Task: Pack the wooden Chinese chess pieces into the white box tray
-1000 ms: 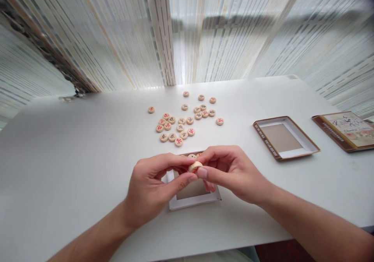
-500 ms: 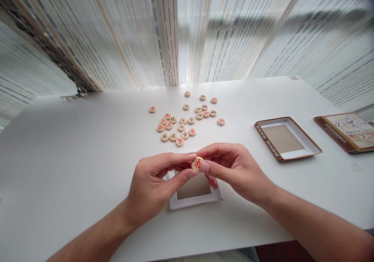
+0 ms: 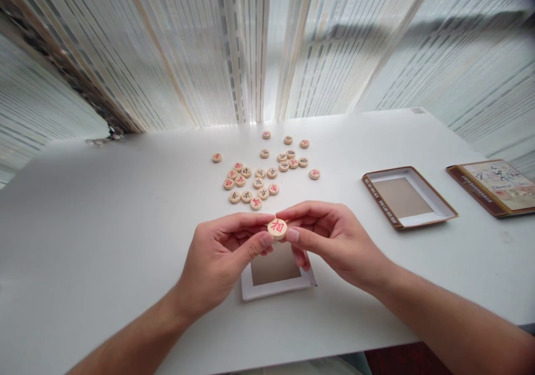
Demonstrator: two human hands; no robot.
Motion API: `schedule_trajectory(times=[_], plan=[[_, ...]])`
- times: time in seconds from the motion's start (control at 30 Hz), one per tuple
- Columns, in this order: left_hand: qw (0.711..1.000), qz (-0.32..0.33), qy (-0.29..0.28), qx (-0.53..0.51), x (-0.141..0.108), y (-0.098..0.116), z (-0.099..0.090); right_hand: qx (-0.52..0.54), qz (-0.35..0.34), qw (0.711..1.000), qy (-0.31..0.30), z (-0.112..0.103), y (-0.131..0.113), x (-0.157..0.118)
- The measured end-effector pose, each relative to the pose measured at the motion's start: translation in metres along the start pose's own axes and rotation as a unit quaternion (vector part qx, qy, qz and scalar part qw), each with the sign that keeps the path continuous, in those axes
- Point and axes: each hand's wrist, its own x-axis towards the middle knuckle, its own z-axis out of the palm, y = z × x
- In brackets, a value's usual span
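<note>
Table (image 3: 125,241), white, spans the lower frame. An open box (image 3: 403,196) lies at right, a tray (image 3: 276,269) at lower centre. Over that tray hover the left hand (image 3: 221,252) and the right hand (image 3: 336,241). Loose discs (image 3: 258,183) lie around mid-frame; just below, both hands' thumbs and fingers clamp one red-marked disc (image 3: 277,228).

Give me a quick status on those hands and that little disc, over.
Left hand and right hand both holding red-marked disc. Marked face showing, disc above near open box. Hands block view of box's far end.
</note>
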Motion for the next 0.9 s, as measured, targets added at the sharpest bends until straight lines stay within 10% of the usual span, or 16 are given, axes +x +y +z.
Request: schedule_trajectory(times=[0.9], plan=[[0.999, 0.029, -0.016, 0.033, -0.0049, -0.0078, 0.0001, -0.027, 0.090, 0.996, 0.005, 0.0034, 0.0000, 0.0012]])
